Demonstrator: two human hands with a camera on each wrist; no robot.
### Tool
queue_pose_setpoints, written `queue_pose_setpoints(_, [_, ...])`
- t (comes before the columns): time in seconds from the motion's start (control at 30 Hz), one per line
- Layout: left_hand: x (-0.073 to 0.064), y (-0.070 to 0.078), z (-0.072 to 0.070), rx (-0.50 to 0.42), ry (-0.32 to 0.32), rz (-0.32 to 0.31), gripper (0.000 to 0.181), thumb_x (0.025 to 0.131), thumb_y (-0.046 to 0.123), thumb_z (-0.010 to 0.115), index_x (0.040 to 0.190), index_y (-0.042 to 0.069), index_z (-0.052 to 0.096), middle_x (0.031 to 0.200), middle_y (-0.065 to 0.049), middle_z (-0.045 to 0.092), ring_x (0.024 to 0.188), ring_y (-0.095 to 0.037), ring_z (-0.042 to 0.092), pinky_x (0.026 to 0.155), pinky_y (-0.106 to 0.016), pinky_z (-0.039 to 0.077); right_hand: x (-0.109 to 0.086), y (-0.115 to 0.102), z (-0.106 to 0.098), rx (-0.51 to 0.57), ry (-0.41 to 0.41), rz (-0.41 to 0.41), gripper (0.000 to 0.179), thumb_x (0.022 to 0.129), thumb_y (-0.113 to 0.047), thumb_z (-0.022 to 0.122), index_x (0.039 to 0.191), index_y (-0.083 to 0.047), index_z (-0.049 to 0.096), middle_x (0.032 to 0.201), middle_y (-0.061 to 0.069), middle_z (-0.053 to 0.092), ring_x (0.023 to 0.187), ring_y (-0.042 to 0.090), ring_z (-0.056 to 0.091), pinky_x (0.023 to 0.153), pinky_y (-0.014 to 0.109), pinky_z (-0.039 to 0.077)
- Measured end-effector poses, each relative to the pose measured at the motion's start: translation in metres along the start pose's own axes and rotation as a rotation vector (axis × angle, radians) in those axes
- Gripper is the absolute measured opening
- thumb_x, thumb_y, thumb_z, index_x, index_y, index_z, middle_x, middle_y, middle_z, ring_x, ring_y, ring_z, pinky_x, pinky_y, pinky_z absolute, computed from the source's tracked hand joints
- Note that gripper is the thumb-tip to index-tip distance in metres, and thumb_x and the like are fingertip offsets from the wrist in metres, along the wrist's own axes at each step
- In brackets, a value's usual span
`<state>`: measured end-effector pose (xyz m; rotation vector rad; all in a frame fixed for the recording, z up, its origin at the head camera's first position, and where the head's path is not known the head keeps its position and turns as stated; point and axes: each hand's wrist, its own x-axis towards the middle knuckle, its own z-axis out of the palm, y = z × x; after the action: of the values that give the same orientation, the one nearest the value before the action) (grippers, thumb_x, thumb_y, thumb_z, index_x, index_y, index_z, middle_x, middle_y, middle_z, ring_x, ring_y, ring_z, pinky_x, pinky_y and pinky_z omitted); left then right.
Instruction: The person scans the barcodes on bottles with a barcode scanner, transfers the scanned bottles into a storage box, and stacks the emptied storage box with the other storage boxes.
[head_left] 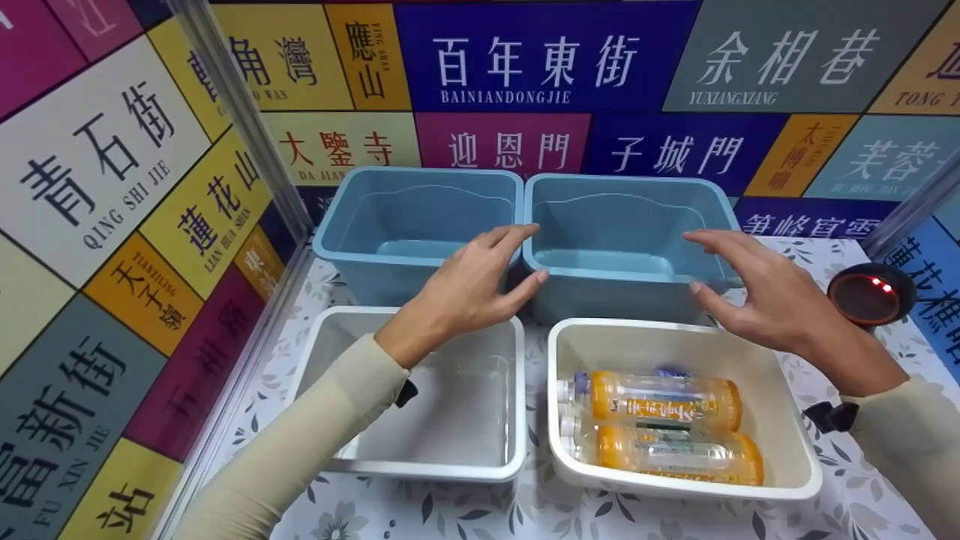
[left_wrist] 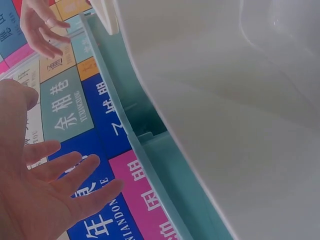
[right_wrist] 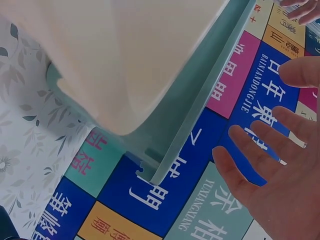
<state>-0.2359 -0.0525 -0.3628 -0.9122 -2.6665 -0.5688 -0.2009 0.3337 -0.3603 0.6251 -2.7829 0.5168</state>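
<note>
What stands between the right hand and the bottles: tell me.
Nothing visible covers the bottles; the white bin holding them is open on top. From the right hand, which appears past its far wall, that wall looks like the only thing to clear.

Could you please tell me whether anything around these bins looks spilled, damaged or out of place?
Nothing stands out: the plastic bottles lie on their sides inside the right white bin, with no visible spill, and both blue bins stand upright side by side.
</note>
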Motion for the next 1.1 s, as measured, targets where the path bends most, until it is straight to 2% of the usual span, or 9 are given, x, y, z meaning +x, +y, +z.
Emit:
queue_pose_setpoints(0.33, [-0.006,0.000,0.006,-0.031,-0.020,-0.002,0.067,0.098,0.061,0.044,0.154,0.025,0.037,0.150,-0.006,0.051,0.133,-0.023,0.056,0.107,-0.042,0.049,-0.008,-0.006,-0.001,0.018,-0.002,0.020,0.068,0.091,-0.040,0.068,0.152,-0.044,0.037,0.159,-0.002,0.042,0.133,0.041,0.052,0.087,0.071,0.049])
queue_pose_setpoints(0.57, [-0.008,0.006,0.010,-0.068,-0.060,-0.004,0.067,0.098,0.059,0.045,0.155,0.026,0.035,0.152,-0.004,0.049,0.135,-0.021,0.054,0.109,-0.041,0.048,-0.014,-0.007,0.000,0.028,0.016,-0.005,0.068,0.091,-0.036,0.070,0.152,-0.039,0.040,0.155,0.000,0.047,0.129,0.037,0.056,0.086,0.067,0.052])
queue_pose_setpoints(0.73, [-0.010,0.011,0.015,-0.090,-0.069,0.038,0.067,0.099,0.057,0.046,0.155,0.022,0.036,0.152,-0.005,0.050,0.135,-0.021,0.054,0.110,-0.040,0.046,-0.017,-0.009,0.003,0.019,0.022,-0.027,0.067,0.091,-0.034,0.070,0.152,-0.034,0.042,0.153,0.002,0.049,0.126,0.035,0.057,0.083,0.061,0.055])
queue_pose_setpoints(1.1, [-0.014,0.020,0.020,-0.126,-0.072,0.118,0.066,0.099,0.057,0.047,0.155,0.024,0.035,0.153,-0.004,0.049,0.137,-0.019,0.052,0.112,-0.039,0.045,-0.029,-0.005,0.003,-0.004,0.006,0.019,0.068,0.092,-0.035,0.069,0.152,-0.040,0.039,0.145,0.002,0.055,0.115,0.027,0.062,0.082,0.057,0.057])
